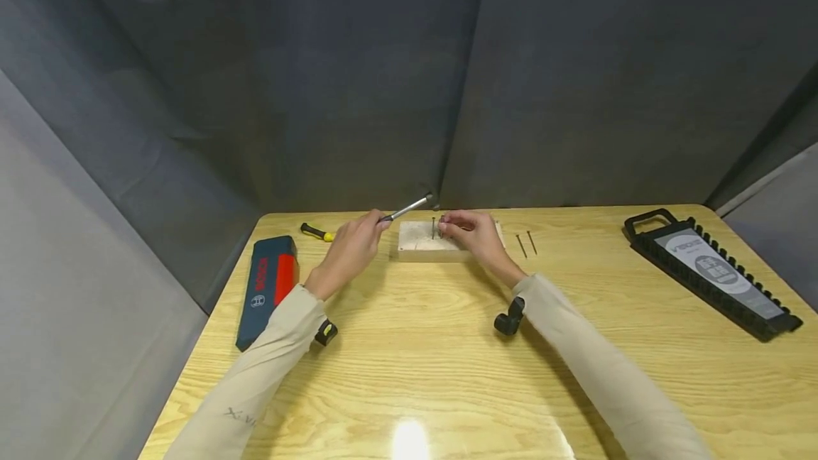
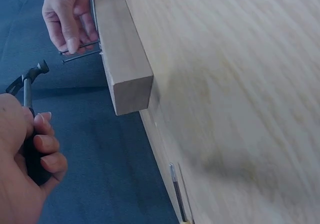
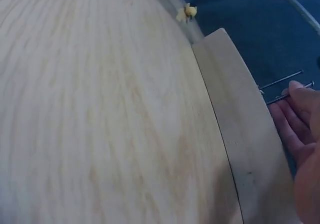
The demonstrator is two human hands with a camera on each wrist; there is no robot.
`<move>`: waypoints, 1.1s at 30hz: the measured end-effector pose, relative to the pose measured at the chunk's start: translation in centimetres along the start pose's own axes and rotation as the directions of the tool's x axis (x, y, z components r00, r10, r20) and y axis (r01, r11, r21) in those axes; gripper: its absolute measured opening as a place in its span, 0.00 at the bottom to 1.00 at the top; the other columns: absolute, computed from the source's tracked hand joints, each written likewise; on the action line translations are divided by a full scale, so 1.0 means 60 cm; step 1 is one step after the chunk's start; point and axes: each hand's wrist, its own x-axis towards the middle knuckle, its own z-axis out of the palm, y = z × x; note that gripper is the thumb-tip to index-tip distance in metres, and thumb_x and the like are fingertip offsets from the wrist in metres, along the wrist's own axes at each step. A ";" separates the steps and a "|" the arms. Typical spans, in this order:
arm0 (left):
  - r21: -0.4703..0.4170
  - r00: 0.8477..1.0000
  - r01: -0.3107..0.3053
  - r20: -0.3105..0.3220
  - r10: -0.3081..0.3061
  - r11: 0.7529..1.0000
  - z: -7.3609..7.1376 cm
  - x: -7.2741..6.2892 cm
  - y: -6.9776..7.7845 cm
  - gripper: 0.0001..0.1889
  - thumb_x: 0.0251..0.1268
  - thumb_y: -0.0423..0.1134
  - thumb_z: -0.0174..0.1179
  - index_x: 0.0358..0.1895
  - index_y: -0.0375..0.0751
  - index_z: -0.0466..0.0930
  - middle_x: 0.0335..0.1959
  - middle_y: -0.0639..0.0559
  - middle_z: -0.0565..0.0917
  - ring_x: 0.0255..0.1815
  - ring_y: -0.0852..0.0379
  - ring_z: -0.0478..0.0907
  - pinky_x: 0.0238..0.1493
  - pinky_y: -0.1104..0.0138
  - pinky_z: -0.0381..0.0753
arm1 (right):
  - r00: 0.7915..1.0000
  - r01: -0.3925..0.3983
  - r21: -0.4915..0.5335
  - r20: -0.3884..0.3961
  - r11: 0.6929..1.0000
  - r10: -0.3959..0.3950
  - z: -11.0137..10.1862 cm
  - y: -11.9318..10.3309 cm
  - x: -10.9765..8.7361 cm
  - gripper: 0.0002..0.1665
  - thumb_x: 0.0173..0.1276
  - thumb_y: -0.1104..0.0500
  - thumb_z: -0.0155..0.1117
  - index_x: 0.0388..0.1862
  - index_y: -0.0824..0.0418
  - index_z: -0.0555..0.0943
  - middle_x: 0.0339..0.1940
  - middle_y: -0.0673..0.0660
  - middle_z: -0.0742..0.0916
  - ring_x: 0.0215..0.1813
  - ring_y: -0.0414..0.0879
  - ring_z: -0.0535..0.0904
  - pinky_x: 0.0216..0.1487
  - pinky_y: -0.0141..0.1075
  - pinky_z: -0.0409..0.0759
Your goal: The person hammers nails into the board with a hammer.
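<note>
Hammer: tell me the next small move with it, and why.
Probably a light tap on the pinched nail: the left grip holds the hammer raised nearby, and the right grip steadies that nail roughly upright on the wooden block, leaving the top end exposed.

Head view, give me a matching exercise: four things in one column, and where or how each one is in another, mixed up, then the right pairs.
1. hammer
2. wooden block
3. Bosch case
4. black tool rack

A. on the right side of the table
B. has a nail standing in it
C. dark blue and red
D. gripped by the left hand

Pairs: 1-D, 2-B, 3-C, 4-A
</note>
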 end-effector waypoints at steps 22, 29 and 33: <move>0.028 0.998 -0.049 0.026 0.048 0.998 0.000 0.020 0.023 0.10 0.85 0.36 0.51 0.47 0.33 0.80 0.31 0.45 0.82 0.24 0.54 0.74 0.25 0.63 0.76 | 0.999 0.040 0.030 0.018 0.999 -0.040 -0.005 -0.040 -0.022 0.12 0.73 0.70 0.69 0.52 0.75 0.85 0.48 0.72 0.89 0.47 0.62 0.88 0.46 0.29 0.84; 0.080 1.000 -0.015 0.001 0.015 0.997 0.003 0.007 0.017 0.10 0.84 0.36 0.53 0.41 0.33 0.79 0.25 0.47 0.77 0.23 0.53 0.72 0.23 0.60 0.73 | 0.998 0.046 0.012 0.037 0.999 -0.047 -0.003 -0.043 -0.020 0.12 0.72 0.69 0.70 0.52 0.74 0.86 0.48 0.71 0.90 0.47 0.54 0.88 0.47 0.26 0.83; 0.092 0.999 -0.036 -0.004 0.037 0.995 0.002 0.007 0.016 0.10 0.83 0.36 0.54 0.42 0.33 0.79 0.26 0.47 0.78 0.23 0.53 0.72 0.23 0.59 0.73 | 0.999 0.035 0.006 0.038 0.999 -0.035 -0.003 -0.036 -0.019 0.12 0.73 0.68 0.69 0.52 0.73 0.86 0.48 0.69 0.90 0.47 0.57 0.88 0.46 0.27 0.82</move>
